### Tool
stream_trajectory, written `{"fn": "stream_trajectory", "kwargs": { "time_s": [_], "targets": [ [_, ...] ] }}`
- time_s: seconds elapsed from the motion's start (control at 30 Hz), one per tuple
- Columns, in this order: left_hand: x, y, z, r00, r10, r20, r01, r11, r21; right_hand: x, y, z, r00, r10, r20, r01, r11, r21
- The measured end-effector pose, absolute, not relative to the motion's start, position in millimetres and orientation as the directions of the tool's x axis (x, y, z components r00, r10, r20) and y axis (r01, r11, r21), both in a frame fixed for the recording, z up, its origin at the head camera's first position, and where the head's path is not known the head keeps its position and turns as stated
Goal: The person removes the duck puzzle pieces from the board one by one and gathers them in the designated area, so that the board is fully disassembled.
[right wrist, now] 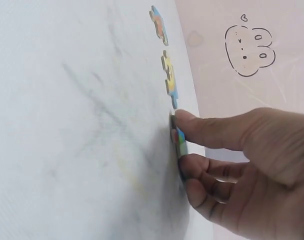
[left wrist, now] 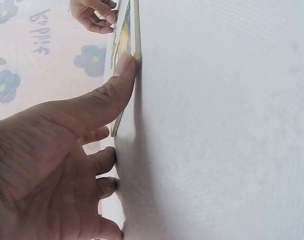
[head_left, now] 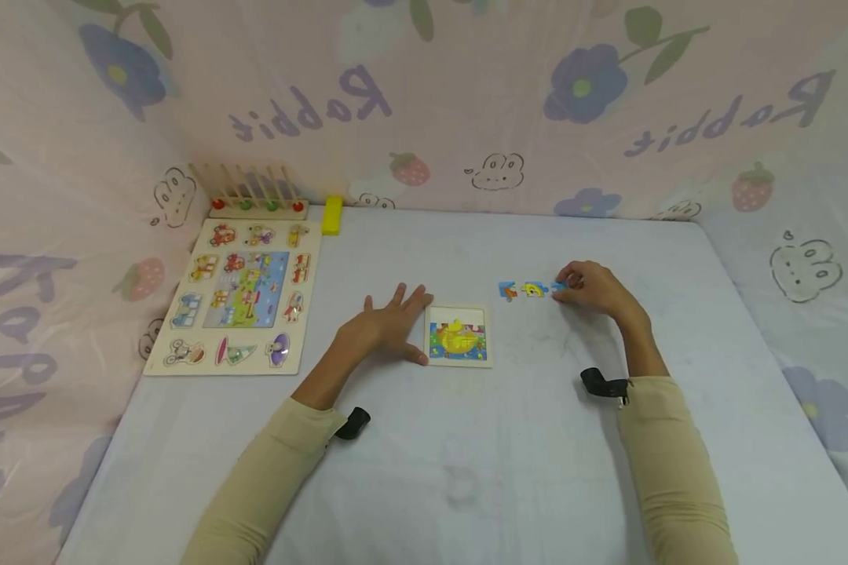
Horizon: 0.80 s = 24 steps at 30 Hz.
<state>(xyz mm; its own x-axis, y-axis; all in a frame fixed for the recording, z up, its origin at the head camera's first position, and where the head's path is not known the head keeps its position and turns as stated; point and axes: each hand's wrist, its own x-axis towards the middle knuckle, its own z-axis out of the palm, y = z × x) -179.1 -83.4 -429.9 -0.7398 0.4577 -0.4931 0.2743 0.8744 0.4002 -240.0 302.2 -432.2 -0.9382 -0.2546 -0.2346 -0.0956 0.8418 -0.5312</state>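
Observation:
A small square puzzle tray (head_left: 491, 345) lies in the middle of the table, its lower part filled with pieces forming a yellow picture on blue. My left hand (head_left: 390, 323) is spread at its left side, with the thumb (left wrist: 123, 67) touching the tray's edge and the other fingers apart on the table. To the right, my right hand (head_left: 595, 292) pinches a blue jigsaw piece (right wrist: 180, 141) between thumb and fingers, close over the table. Two loose pieces lie in a row beside it: a yellow and blue piece (head_left: 535, 289) and a blue and orange piece (head_left: 507, 291).
A large wooden picture puzzle board (head_left: 254, 369) with vehicle shapes lies at the left. Behind it stands a peg rack (head_left: 257, 210) with red and green beads, next to a yellow block (head_left: 332, 216). A patterned cloth (head_left: 452, 102) rises along the back and sides.

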Motion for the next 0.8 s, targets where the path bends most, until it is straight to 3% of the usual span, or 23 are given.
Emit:
{"fn": "stream_trajectory", "kwargs": {
  "time_s": [0.57, 0.8],
  "targets": [
    [-183, -84, -432, -0.746, 0.457, -0.484, 0.279, 0.875, 0.397, -238, 299, -419, -0.913, -0.291, -0.287, -0.114, 0.856, -0.505],
    [-181, -84, -432, -0.742, 0.46, -0.488, 0.273, 0.872, 0.407, -223, 285, -403, -0.915, -0.35, -0.199, -0.191, 0.812, -0.552]
  ]
}}
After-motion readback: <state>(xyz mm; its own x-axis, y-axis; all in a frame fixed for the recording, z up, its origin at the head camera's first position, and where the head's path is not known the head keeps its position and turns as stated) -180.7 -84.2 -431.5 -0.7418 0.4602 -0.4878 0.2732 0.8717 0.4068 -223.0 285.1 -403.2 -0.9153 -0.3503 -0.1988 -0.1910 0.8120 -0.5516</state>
